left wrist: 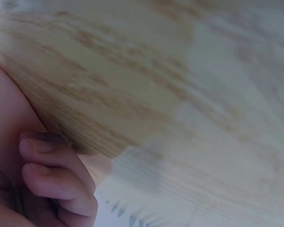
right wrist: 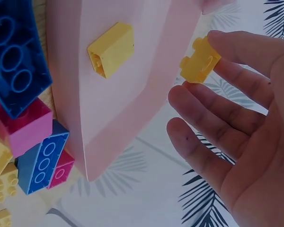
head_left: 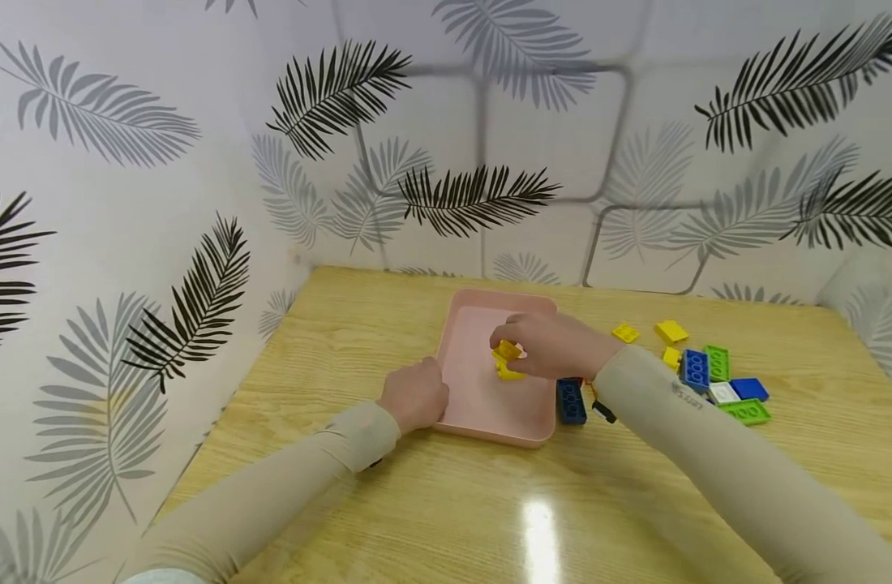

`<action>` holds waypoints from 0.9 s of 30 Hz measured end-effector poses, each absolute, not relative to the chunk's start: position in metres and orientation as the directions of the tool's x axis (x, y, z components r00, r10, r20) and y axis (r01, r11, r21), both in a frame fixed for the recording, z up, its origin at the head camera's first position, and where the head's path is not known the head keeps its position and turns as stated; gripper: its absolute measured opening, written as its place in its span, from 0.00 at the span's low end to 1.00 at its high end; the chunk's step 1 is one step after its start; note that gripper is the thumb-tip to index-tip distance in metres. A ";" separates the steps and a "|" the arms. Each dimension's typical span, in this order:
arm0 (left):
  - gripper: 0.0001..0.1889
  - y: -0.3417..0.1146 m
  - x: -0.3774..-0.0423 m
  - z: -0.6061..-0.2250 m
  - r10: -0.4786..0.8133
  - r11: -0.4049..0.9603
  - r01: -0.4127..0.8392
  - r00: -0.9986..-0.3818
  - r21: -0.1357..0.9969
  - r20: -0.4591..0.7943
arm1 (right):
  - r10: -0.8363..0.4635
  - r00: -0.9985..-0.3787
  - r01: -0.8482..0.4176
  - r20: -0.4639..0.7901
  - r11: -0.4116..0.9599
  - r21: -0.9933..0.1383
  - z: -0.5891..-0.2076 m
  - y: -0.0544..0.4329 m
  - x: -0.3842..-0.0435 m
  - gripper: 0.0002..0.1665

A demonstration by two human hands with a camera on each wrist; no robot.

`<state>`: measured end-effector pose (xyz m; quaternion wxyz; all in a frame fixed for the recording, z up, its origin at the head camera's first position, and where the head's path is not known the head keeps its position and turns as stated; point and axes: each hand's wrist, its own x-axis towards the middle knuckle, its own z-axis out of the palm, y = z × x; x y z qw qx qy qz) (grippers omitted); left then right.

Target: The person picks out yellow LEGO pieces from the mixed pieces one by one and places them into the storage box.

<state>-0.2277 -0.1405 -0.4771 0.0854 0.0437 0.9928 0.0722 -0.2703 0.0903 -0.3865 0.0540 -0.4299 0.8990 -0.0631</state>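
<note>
A pink tray (head_left: 493, 414) lies on the wooden table. My left hand (head_left: 415, 395) grips its near left side; in the left wrist view, curled fingers (left wrist: 61, 182) lie against the tray's wall (left wrist: 9, 104). Over the tray, my right hand (head_left: 548, 345) pinches a small yellow toy brick (right wrist: 199, 61) between thumb and fingertips, its studs pointing away from the palm. Another yellow brick (right wrist: 111, 49) lies on its side on the tray floor, just below the held one in the head view.
Right of the tray lie loose bricks: a dark blue brick (head_left: 571, 401) beside its wall, a pink brick (right wrist: 23, 125), yellow bricks (head_left: 671, 331), a blue brick (head_left: 696, 371), a white brick (head_left: 723, 393) and green plates (head_left: 748, 412). A leaf-patterned wall covering (head_left: 482, 122) rises behind the table.
</note>
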 end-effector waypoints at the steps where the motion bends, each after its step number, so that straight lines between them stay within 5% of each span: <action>1: 0.12 -0.141 -0.228 -0.477 0.095 0.987 0.071 -0.981 0.148 -0.166 | -0.783 -0.621 -0.769 -0.041 0.618 -0.162 -0.387 0.087 -0.273 0.16; 13: 0.15 -0.140 -0.231 -0.479 0.086 0.994 0.070 -0.978 0.089 -0.190 | -0.795 -0.604 -0.780 -0.059 0.605 -0.158 -0.396 0.066 -0.306 0.18; 27: 0.15 -0.141 -0.228 -0.477 0.087 0.993 0.070 -0.979 0.097 -0.185 | -0.734 -0.655 -0.730 -0.179 0.676 -0.099 -0.410 0.057 -0.331 0.19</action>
